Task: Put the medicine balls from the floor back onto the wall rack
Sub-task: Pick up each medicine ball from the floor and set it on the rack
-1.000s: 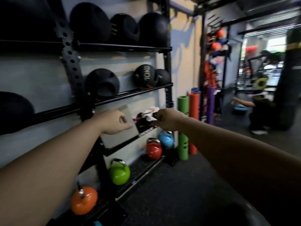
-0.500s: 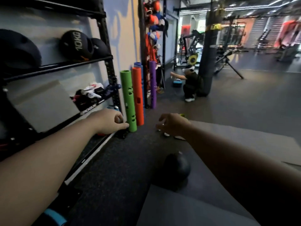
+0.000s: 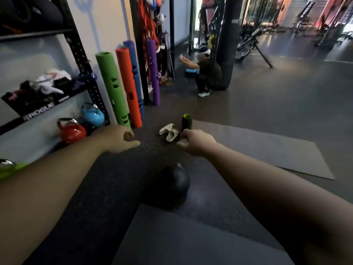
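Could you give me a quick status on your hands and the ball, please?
Left hand and right hand empty, loosely curled. Medicine ball on floor between forearms, untouched. Nothing in between.

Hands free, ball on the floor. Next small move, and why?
Probably lower both hands onto the black medicine ball and cup its sides. It lies on the floor, nearer the camera than the left hand and the right hand, and both hands hold nothing.
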The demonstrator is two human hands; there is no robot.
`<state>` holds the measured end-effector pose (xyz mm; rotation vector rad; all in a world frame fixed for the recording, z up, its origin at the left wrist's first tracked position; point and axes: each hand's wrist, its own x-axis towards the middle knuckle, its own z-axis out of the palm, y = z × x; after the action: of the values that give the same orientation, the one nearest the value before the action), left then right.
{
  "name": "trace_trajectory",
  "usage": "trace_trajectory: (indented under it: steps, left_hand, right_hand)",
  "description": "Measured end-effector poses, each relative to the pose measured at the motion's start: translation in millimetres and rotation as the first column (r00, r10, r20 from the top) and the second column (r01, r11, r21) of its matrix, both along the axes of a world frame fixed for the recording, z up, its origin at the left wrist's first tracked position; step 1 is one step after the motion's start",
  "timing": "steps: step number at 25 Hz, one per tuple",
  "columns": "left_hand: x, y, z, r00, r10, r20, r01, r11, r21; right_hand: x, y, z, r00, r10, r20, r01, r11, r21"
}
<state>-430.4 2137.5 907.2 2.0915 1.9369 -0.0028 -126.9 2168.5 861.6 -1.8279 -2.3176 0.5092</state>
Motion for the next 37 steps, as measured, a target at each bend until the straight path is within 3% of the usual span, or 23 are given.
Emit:
trace_trajectory:
  steps: [8, 15, 23, 29, 37]
  left_hand:
    - [55, 93, -43, 0.998, 0.032, 0.049, -0.029, 0.998, -0.048]
    - [54, 210, -125, 0.999, 0.044, 0.015, -0.040, 0.979, -0.199]
    - [48, 307, -208, 0.985, 0.169, 0.020, -0.153, 0.928, -0.340]
    - [60, 333, -279, 0.931, 0.361, 0.054, -0.323, 0.884, -0.339]
    - [84, 375, -474, 0.804, 0.585, 0.105, -0.491, 0.753, -0.437]
  right_hand:
    - [23, 113, -38, 0.987, 0.136, 0.082, -0.131, 0.989, -0.062]
    - [15, 229, -110, 0.978, 0.182, 0.101, -0.164, 0.972, -0.169]
    - [-5, 347, -189, 0.956, 0.269, 0.120, -0.230, 0.936, -0.265]
    - [-24, 415, -256, 0.863, 0.493, 0.108, -0.430, 0.831, -0.353]
    - [-29, 490, -465, 0.751, 0.653, 0.100, -0.537, 0.692, -0.482]
